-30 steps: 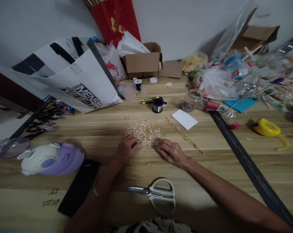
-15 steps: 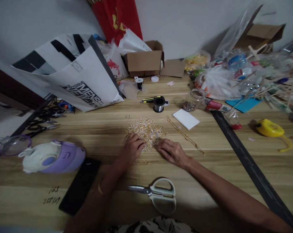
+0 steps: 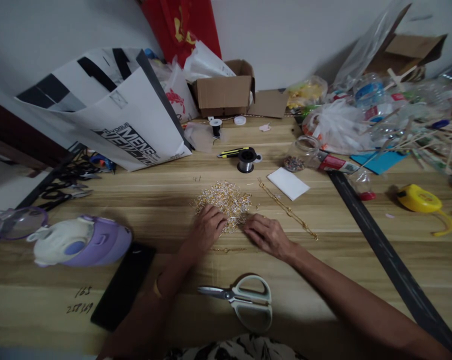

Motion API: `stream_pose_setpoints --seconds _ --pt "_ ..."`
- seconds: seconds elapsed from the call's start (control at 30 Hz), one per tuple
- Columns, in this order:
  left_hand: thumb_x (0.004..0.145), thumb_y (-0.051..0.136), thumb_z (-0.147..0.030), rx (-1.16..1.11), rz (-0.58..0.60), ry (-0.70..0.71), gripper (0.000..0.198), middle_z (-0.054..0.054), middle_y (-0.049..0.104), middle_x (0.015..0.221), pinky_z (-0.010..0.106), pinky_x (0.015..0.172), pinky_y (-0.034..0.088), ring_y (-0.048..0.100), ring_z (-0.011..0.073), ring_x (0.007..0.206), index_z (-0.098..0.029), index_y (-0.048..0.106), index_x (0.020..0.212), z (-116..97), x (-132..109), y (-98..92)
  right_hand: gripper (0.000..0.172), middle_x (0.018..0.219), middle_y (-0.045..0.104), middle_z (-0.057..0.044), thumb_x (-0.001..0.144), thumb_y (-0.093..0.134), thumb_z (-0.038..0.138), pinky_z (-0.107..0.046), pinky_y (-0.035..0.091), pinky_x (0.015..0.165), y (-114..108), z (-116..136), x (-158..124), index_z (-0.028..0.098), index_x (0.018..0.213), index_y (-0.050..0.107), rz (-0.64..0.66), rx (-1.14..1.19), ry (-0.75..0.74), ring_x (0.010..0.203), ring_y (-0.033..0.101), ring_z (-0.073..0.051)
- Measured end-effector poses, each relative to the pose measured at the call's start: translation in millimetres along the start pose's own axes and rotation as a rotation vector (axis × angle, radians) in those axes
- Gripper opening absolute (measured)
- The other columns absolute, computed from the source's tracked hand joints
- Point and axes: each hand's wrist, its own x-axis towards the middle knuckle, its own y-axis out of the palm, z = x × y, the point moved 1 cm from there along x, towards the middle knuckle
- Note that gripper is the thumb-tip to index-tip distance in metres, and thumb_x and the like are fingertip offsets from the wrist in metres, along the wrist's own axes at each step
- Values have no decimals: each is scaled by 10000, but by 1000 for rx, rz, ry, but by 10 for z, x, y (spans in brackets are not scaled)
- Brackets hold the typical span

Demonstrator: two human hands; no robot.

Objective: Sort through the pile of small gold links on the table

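Observation:
A heap of small gold and clear, bead-like pieces (image 3: 228,197) lies in the middle of the wooden table. My left hand (image 3: 210,226) rests at its lower left edge, fingers curled into the pieces. At the lower right edge is my right hand (image 3: 266,235), its fingers bent and pressed together; what either hand pinches is too small to make out. Just below the heap, between my hands, a short gold chain (image 3: 228,249) lies across the table. A longer gold chain (image 3: 289,211) slants to the right of the heap. Nearer to me are scissors (image 3: 244,297) with pale handles.
A wire spool (image 3: 246,161), a yellow cutter knife (image 3: 231,152) and a folded white paper (image 3: 288,183) lie beyond the heap. On the left are a purple and white bottle (image 3: 87,242) and a black phone (image 3: 124,285). A yellow tape measure (image 3: 419,198) sits right.
The view has shifted very slightly. My left fingers have moved a little at the heap's edge; my right hand has stayed nearly in place.

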Motion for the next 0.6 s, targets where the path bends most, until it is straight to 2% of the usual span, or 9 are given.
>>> stream_pose_setpoints --seconds 0.37,0.47,0.6 --pt "809 552 -112 -182 -162 -29 120 32 652 746 299 749 447 548 168 787 -178 607 725 139 16 19 141 931 649 -84 941 466 209 -275 518 700 -4 -4 -1 172 983 596 -2 -8 -2 841 625 -162" --pt "766 569 -96 -216 -213 -99 112 29 646 723 279 707 458 578 163 752 -176 610 699 198 7 22 150 951 649 -86 945 460 212 -275 523 714 -2 -5 -3 175 1001 595 -1 -17 -5 865 626 -164" --pt "760 585 -134 -271 -239 -226 77 30 670 754 275 731 480 621 160 758 -177 635 720 240 8 5 144 934 652 -84 943 463 208 -275 522 710 2 -5 -7 175 993 594 -3 -17 -2 838 626 -161"
